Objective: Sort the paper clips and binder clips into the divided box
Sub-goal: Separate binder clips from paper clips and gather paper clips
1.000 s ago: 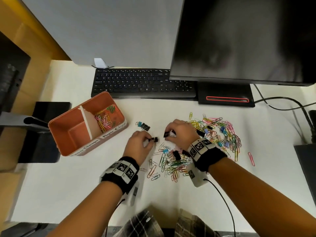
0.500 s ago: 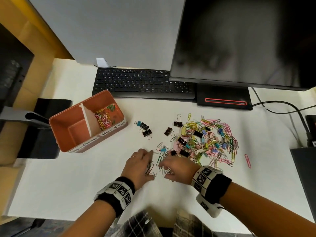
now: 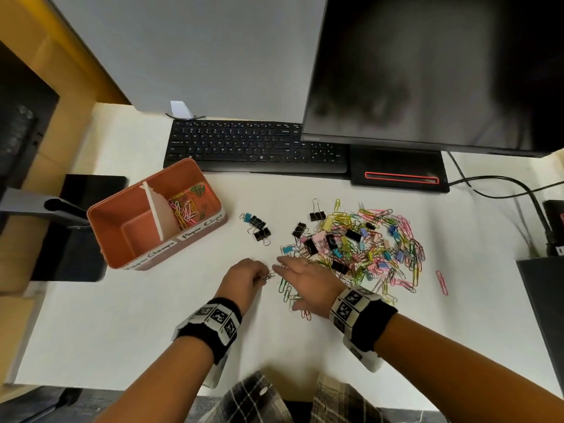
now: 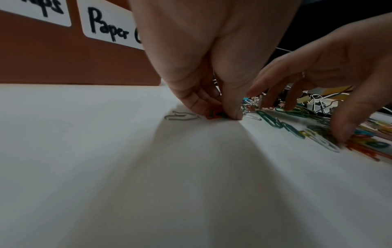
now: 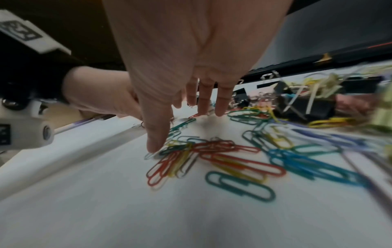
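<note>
- The divided box [image 3: 195, 239] stands on the white counter [image 3: 122, 331] at the left. It has two compartments split by one white divider [image 3: 158, 212]. The right compartment, labelled "Paper Clips", holds a small heap of coloured paper clips [image 3: 184, 206]; the left compartment shows only its bare floor.
- The mixed pile [image 3: 360, 248] of paper clips and binder clips lies to the right of the box, too tangled to count.
- Three binder clips [image 3: 258, 227] sit apart in a small cluster between box and pile: one blue, two black. Two more black ones lie at the pile's left edge.
- One pink paper clip [image 3: 442, 282] lies alone, right of the pile.
- The left hand [image 3: 242, 277] rests its fingers [image 4: 231, 107] on the counter, thumb and fingertips pinched together on a few small paper clips [image 4: 214, 115], one of them orange.
- The right hand [image 3: 308, 282] has its fingers [image 5: 156, 134] spread and straight, tips pressing on loose paper clips at the pile's near edge.
- Behind stand one keyboard [image 3: 256, 145] and one monitor [image 3: 427, 71].
</note>
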`<action>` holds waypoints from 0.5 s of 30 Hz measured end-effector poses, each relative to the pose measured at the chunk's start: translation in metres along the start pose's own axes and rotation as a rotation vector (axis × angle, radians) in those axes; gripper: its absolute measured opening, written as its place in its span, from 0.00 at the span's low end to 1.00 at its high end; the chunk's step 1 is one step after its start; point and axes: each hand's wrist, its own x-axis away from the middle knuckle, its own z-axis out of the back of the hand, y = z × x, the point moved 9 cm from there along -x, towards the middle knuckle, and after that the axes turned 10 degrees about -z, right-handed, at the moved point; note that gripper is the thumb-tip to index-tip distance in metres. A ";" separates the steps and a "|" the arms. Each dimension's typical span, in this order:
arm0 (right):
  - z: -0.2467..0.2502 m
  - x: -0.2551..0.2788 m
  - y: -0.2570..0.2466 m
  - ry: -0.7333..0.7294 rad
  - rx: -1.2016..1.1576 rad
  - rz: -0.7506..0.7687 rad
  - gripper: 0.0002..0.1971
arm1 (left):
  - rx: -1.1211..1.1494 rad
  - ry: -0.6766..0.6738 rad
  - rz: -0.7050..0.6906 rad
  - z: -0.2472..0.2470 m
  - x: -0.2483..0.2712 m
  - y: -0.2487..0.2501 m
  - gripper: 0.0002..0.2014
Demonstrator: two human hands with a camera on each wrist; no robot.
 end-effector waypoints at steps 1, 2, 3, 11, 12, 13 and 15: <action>-0.002 -0.005 -0.001 -0.011 0.010 -0.014 0.41 | 0.003 -0.001 0.001 0.000 -0.001 -0.001 0.08; -0.003 -0.009 -0.001 -0.008 -0.003 -0.027 0.39 | -0.001 -0.002 0.001 0.000 -0.001 -0.001 0.07; -0.001 -0.012 0.000 0.004 -0.035 -0.038 0.35 | -0.013 0.000 0.000 0.000 -0.002 -0.002 0.06; 0.002 -0.022 0.015 0.052 -0.151 -0.100 0.11 | -0.062 0.007 0.022 0.001 -0.006 -0.007 0.06; 0.001 -0.023 0.016 0.041 -0.151 -0.118 0.10 | -0.066 0.003 0.029 0.001 -0.006 -0.007 0.06; 0.000 -0.024 0.017 0.029 -0.152 -0.139 0.10 | -0.069 -0.002 0.036 0.002 -0.006 -0.007 0.06; 0.000 -0.025 0.017 0.019 -0.154 -0.169 0.10 | -0.071 -0.007 0.044 0.002 -0.008 -0.007 0.07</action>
